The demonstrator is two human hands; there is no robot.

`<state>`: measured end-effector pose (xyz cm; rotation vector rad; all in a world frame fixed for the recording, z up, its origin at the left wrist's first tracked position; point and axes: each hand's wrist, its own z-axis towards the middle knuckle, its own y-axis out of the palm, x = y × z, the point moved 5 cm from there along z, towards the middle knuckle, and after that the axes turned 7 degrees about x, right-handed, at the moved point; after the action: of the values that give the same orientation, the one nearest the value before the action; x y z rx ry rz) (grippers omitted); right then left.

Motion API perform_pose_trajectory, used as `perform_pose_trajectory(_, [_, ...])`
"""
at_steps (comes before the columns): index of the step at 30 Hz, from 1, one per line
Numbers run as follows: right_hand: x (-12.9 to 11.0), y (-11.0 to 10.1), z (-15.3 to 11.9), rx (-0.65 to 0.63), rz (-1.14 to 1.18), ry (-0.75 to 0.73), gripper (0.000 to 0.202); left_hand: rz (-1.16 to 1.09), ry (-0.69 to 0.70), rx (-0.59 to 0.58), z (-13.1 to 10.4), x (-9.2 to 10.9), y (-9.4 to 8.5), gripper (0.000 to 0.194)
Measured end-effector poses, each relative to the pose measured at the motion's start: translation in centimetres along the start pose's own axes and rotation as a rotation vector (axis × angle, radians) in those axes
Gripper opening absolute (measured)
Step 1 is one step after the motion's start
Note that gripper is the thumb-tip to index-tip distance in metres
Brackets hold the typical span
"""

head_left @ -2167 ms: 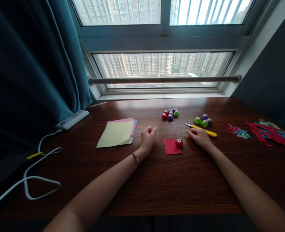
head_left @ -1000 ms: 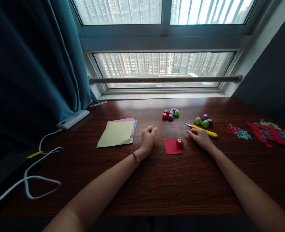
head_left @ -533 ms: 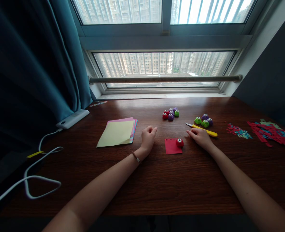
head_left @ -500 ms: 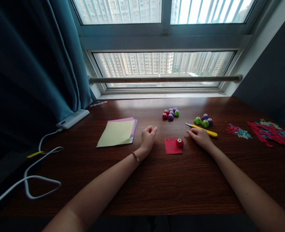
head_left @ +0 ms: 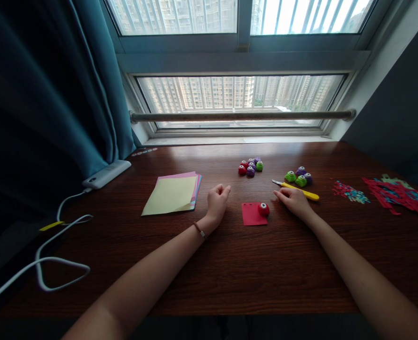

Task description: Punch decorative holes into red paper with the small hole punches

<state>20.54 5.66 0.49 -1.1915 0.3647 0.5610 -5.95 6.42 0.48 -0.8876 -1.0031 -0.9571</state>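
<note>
My left hand (head_left: 217, 203) rests on the table as a loose fist, with nothing showing in it. Right of it lies a small red paper square (head_left: 252, 217) with tiny holes along its top edge. A red craft punch (head_left: 263, 209) sits at the paper's right side, untouched by either hand. My right hand (head_left: 294, 202) lies on the table with its fingers loosely stretched to the left, apparently holding nothing. Just behind it is a yellow craft knife (head_left: 306, 193) with its blade out, partly covered by the hand.
Several punches (head_left: 250, 168) stand at the back, and a second group (head_left: 301, 179) lies behind the knife. Colored paper sheets (head_left: 173, 193) are stacked left. On the right are small paper bits (head_left: 350, 192) and red paper strips (head_left: 389, 193). A white power strip (head_left: 107, 174) trails a cable.
</note>
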Motion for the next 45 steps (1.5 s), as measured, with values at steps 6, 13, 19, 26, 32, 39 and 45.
perform_pose_trajectory(6, [0.02, -0.01, 0.05, 0.000, 0.008, -0.007, 0.042, -0.002, -0.007, 0.000, 0.00, -0.10, -0.02, 0.038])
perform_pose_trajectory(13, [-0.04, -0.06, -0.01, 0.000, -0.002, 0.003, 0.041, -0.005, -0.011, 0.000, 0.01, -0.08, -0.01, 0.038])
perform_pose_trajectory(19, [0.07, 0.02, 0.05, -0.001, 0.002, 0.000, 0.041, -0.004, -0.018, 0.000, 0.05, -0.19, 0.02, 0.037])
perform_pose_trajectory(26, [0.06, 0.02, 0.06, 0.001, 0.004, -0.007, 0.041, 0.000, -0.015, 0.001, 0.06, -0.24, 0.01, 0.038])
perform_pose_trajectory(32, [0.02, -0.06, 0.01, 0.002, 0.002, -0.002, 0.040, 0.006, -0.013, 0.001, 0.03, -0.23, 0.04, 0.037])
perform_pose_trajectory(39, [0.04, -0.05, -0.01, -0.004, 0.007, 0.009, 0.040, 0.009, -0.010, 0.000, 0.00, -0.16, 0.01, 0.037])
perform_pose_trajectory(45, [0.03, -0.02, -0.01, 0.001, 0.003, -0.001, 0.041, 0.009, -0.012, -0.001, -0.02, -0.13, -0.02, 0.037])
